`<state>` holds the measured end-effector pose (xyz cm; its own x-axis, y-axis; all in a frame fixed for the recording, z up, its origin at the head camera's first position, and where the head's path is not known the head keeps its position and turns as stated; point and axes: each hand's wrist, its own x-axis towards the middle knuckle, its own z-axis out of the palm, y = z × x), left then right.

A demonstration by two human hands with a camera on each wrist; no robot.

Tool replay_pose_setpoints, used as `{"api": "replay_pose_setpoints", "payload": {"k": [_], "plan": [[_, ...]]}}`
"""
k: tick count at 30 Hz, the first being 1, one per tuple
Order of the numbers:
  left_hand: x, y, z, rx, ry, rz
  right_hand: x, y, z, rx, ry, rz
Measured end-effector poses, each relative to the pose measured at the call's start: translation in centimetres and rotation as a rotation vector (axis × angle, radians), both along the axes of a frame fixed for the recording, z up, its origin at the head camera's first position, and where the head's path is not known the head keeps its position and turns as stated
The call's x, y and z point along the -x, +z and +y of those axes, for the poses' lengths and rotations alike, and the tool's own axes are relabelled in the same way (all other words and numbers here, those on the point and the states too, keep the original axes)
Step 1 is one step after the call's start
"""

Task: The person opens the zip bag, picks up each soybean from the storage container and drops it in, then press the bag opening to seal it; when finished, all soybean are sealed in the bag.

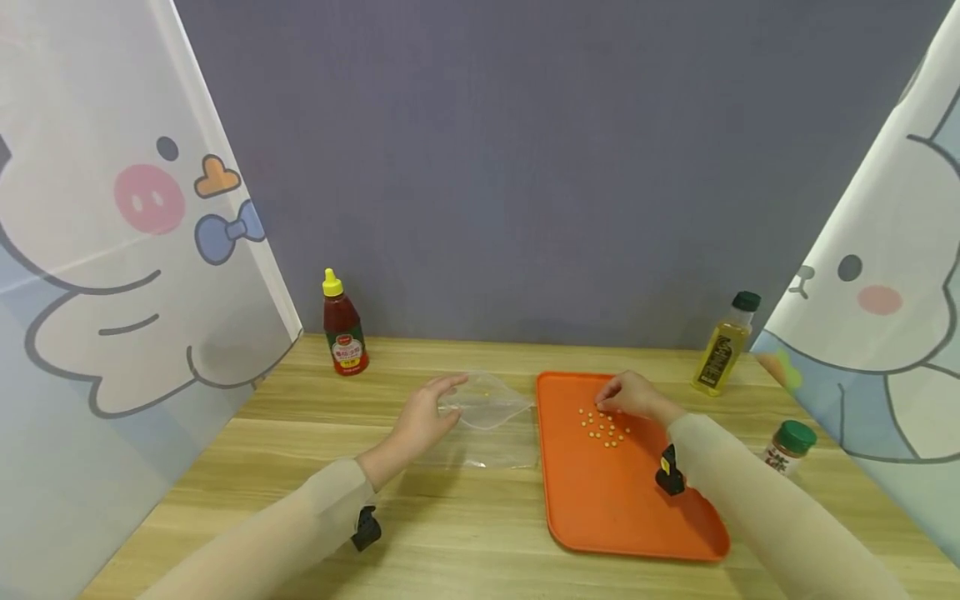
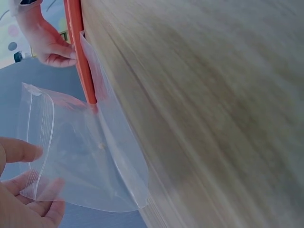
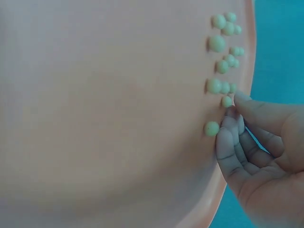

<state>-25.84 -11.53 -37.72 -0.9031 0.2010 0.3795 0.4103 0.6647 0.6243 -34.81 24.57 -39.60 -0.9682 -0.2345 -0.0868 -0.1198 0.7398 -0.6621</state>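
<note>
left grip spreads loosely at the bag; left wrist alone shows zip ridges. whether right grip pinches beads, i can't tell.

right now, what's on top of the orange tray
Small pale yellow balls lie loose on the orange tray. The right hand and sleeve cover part of it, so anything beneath them cannot be seen.

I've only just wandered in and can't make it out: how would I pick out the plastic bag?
In the head view, find the orange tray on the wooden table. At its left edge, by the person's left hand, is the bag. Unlike the solid tray, it is see-through, with a gaping mouth.
</note>
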Motion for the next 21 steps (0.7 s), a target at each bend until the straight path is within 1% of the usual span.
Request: {"api": "replay_pose_setpoints", "payload": {"k": [3, 7, 11, 14, 18, 21], "plan": [[-0.1, -0.3, -0.2, 0.001, 0.006, -0.001, 0.0, 0.0, 0.0, 0.043, 0.009, -0.012], [-0.1, -0.3, -0.3, 0.002, 0.013, -0.002, -0.2, 0.6, -0.2, 0.116, 0.000, -0.023], [0.0, -0.2, -0.3, 0.011, 0.014, 0.000, -0.4, 1.5, -0.6, 0.120, -0.014, 0.017], [0.1, -0.2, -0.3, 0.026, 0.013, 0.004, -0.4, 2.0, -1.1, 0.104, -0.012, 0.049], [0.2, -0.1, -0.1, 0.024, 0.005, 0.002, -0.7, 2.8, -1.9, 0.110, -0.008, 0.065], [0.3, -0.2, -0.1, 0.008, -0.002, -0.004, -1.2, 3.5, -2.7, 0.133, 0.000, 0.074]]}}
